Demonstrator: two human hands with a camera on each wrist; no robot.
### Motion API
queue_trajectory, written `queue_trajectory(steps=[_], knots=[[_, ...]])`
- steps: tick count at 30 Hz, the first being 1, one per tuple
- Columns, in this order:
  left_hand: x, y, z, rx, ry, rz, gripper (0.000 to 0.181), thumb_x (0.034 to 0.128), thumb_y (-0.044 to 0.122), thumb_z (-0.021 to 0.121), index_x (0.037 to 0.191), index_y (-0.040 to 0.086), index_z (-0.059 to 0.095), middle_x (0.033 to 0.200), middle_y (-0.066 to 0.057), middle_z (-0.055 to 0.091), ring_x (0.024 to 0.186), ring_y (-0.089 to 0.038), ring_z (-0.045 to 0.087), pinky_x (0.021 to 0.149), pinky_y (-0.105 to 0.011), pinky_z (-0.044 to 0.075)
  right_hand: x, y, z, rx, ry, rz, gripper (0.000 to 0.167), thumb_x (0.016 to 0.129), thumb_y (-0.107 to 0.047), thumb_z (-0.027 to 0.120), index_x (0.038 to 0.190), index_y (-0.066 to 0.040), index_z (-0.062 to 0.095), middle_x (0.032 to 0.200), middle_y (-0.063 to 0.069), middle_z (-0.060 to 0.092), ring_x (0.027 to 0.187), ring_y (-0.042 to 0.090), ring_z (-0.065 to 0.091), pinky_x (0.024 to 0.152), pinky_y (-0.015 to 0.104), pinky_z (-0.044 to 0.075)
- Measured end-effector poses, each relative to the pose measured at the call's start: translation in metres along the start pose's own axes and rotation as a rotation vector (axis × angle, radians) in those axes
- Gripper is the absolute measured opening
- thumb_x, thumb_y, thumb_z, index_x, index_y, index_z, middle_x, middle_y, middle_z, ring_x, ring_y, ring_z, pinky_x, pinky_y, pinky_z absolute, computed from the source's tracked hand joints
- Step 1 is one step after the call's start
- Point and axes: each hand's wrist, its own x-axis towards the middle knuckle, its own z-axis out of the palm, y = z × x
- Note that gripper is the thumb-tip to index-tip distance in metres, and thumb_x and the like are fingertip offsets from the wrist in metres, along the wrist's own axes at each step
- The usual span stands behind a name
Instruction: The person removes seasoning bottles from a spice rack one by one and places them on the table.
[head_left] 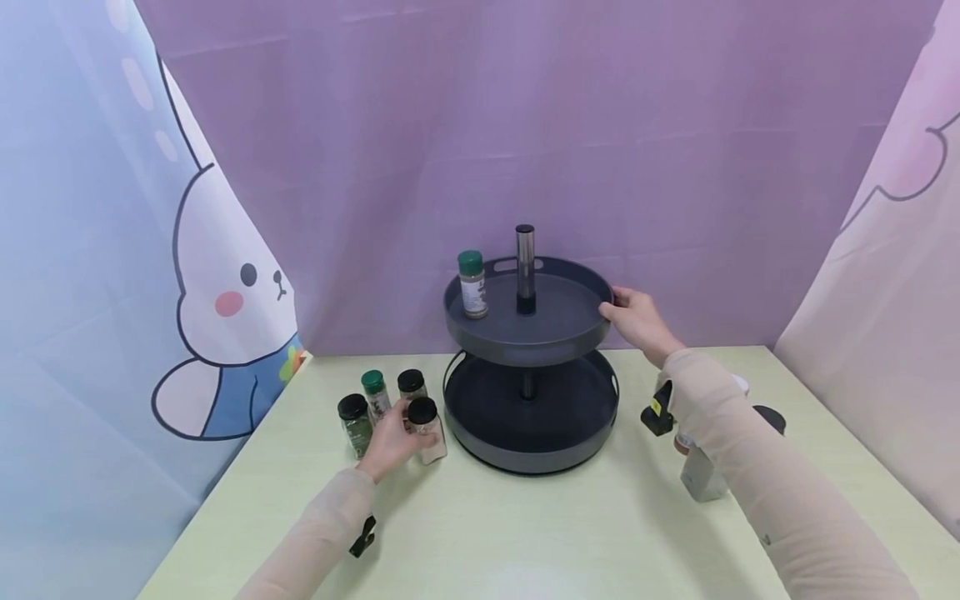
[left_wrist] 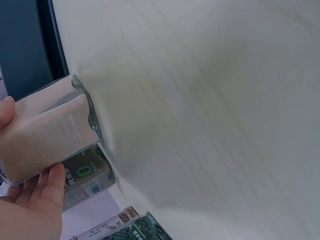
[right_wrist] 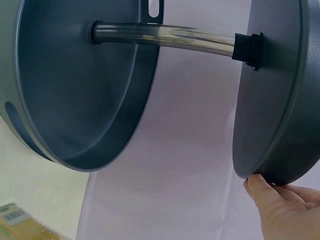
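My left hand [head_left: 396,442] grips a black-lidded spice jar [head_left: 433,451] of pale powder, thumb on one side and fingers on the other. In the left wrist view the jar [left_wrist: 52,132] shows its clear, squarish glass. Close around that hand stand a jar of green herbs [head_left: 358,433], a green-lidded jar [head_left: 375,392] and another black-lidded jar [head_left: 412,383]. My right hand [head_left: 637,323] pinches the rim of the upper tray [head_left: 558,333] of a dark two-tier turntable rack. A green-lidded jar [head_left: 472,287] stands upright at the left of that tray.
The lower tray [head_left: 525,454] sits on the pale table [head_left: 525,533], holding nothing visible. Right of the rack, several containers, including a grey one [head_left: 701,479], are partly hidden by my right sleeve [head_left: 757,467]. A purple curtain [head_left: 375,167] hangs behind.
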Motion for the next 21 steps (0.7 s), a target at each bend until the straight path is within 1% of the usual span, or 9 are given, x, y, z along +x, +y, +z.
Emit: queue_trajectory(steps=[6, 10, 14, 18, 21], knots=[[-0.001, -0.002, 0.002, -0.012, -0.009, -0.009, 0.064, 0.0706, 0.023, 0.078, 0.123, 0.003, 0.047, 0.113, -0.014, 0.058, 0.100, -0.026, 0.056, 0.086, -0.043, 0.048, 0.001, 0.000, 0.001, 0.001, 0.007, -0.006, 0.056, 0.093, -0.015, 0.041, 0.143, 0.002, 0.023, 0.141, 0.021, 0.037, 0.132, 0.030, 0.035, 0.110, 0.044, 0.029], [-0.004, -0.003, 0.000, -0.059, -0.014, -0.014, 0.065, 0.0721, 0.024, 0.077, 0.126, 0.004, 0.046, 0.118, -0.014, 0.057, 0.106, -0.030, 0.056, 0.091, -0.044, 0.047, 0.002, 0.000, 0.002, 0.007, 0.010, -0.007, 0.056, 0.093, -0.015, 0.041, 0.143, 0.002, 0.024, 0.141, 0.021, 0.037, 0.131, 0.030, 0.036, 0.110, 0.043, 0.030], [-0.008, -0.001, -0.007, -0.119, -0.024, -0.008, 0.067, 0.0744, 0.024, 0.075, 0.130, 0.005, 0.044, 0.122, -0.016, 0.054, 0.114, -0.032, 0.052, 0.098, -0.044, 0.044, 0.002, 0.000, 0.003, 0.020, 0.003, -0.009, 0.056, 0.094, -0.015, 0.041, 0.143, 0.002, 0.023, 0.142, 0.021, 0.036, 0.132, 0.030, 0.035, 0.110, 0.043, 0.031], [-0.010, 0.007, -0.019, -0.136, -0.039, 0.015, 0.068, 0.0781, 0.028, 0.072, 0.135, 0.005, 0.041, 0.129, -0.015, 0.052, 0.120, -0.029, 0.049, 0.104, -0.041, 0.039, 0.001, 0.001, 0.002, 0.016, 0.004, -0.008, 0.055, 0.094, -0.015, 0.041, 0.143, 0.002, 0.022, 0.142, 0.021, 0.037, 0.132, 0.030, 0.036, 0.110, 0.043, 0.030], [-0.009, 0.014, -0.030, -0.130, -0.023, 0.044, 0.062, 0.0818, 0.029, 0.068, 0.134, 0.006, 0.043, 0.130, -0.013, 0.052, 0.122, -0.027, 0.048, 0.105, -0.040, 0.038, 0.001, 0.002, 0.001, 0.009, 0.007, -0.007, 0.056, 0.094, -0.015, 0.041, 0.143, 0.002, 0.023, 0.142, 0.021, 0.037, 0.132, 0.030, 0.036, 0.110, 0.044, 0.029]])
